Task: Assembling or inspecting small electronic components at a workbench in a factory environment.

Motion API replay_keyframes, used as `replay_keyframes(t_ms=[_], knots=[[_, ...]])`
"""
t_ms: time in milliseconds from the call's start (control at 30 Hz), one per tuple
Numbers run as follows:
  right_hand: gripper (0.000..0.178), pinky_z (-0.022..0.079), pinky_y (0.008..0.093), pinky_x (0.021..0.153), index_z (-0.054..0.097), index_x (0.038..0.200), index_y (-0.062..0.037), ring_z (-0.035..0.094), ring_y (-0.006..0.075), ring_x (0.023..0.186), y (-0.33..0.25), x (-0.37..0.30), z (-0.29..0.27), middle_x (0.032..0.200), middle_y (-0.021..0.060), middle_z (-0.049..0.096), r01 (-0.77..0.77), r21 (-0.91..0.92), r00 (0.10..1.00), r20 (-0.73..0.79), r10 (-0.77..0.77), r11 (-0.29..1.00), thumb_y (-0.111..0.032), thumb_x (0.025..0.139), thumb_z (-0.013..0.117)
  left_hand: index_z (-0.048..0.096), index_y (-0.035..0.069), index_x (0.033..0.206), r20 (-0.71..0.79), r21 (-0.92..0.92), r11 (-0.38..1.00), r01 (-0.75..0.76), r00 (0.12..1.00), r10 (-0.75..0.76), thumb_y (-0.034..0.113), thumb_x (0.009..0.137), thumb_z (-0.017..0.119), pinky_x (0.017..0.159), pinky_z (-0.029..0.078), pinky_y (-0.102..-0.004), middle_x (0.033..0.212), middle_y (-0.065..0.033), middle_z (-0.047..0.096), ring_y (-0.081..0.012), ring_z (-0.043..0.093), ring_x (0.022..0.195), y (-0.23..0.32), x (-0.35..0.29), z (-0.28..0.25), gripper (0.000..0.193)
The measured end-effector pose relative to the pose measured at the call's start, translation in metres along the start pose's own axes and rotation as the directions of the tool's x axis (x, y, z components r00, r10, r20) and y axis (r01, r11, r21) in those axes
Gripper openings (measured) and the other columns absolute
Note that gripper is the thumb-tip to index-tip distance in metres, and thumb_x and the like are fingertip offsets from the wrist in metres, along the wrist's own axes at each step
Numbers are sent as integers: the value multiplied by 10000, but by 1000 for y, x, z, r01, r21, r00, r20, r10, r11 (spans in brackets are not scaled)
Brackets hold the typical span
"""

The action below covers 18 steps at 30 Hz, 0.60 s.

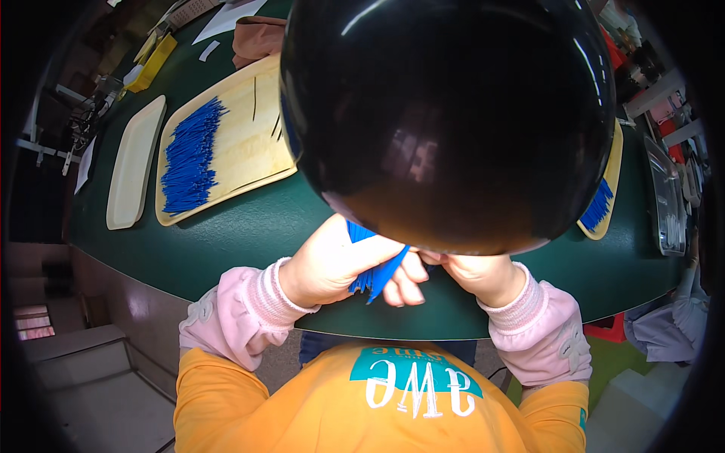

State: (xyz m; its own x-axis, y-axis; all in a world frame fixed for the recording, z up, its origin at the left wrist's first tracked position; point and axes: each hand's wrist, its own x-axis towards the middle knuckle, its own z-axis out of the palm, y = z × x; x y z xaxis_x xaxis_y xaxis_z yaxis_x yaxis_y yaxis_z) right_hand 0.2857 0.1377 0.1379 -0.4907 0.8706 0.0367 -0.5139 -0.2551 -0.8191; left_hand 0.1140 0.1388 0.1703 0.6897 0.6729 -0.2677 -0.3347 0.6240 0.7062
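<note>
My left hand (330,263) is closed around a bundle of thin blue wire-like pieces (381,273), whose lower ends stick out below the thumb. Close by on the right is my right hand (483,276), its fingertips pressed together near those of the left. What it pinches, if anything, is hidden under a large glossy black dome (445,128), which covers the middle of the view. Left of the dome, a cream tray (245,143) bears a wide pile of similar blue pieces (191,160) and a few dark thin strips.
A narrow cream tray (136,166) lies at the left on the green table (249,234). Behind stand a yellow bin (153,63) and a brown cloth (258,38). At the right are another tray with blue pieces (598,205) and a clear plastic box (666,198).
</note>
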Motion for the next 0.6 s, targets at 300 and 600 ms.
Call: replay_keyframes(t_ms=[300, 600], knots=[[135, 360, 203, 434, 480, 768, -36, 436, 88, 497, -3, 2, 0, 641, 44, 468, 40, 187, 990, -143, -13, 981, -131, 832, 409, 518, -15, 884, 89, 216, 974, 64, 992, -85, 171, 851, 420, 378, 327, -139, 608, -96, 555, -55, 443, 385, 3, -2, -8, 213], [73, 430, 185, 549, 522, 782, 41, 525, 56, 626, -14, 6, 18, 695, 42, 564, 221, -563, 931, -121, -344, 797, -1, 723, 530, 505, 0, 781, -158, 80, 996, -36, 986, 49, 79, 803, 485, 337, 288, -157, 585, -45, 508, -51, 381, 361, 0, -1, -6, 85]])
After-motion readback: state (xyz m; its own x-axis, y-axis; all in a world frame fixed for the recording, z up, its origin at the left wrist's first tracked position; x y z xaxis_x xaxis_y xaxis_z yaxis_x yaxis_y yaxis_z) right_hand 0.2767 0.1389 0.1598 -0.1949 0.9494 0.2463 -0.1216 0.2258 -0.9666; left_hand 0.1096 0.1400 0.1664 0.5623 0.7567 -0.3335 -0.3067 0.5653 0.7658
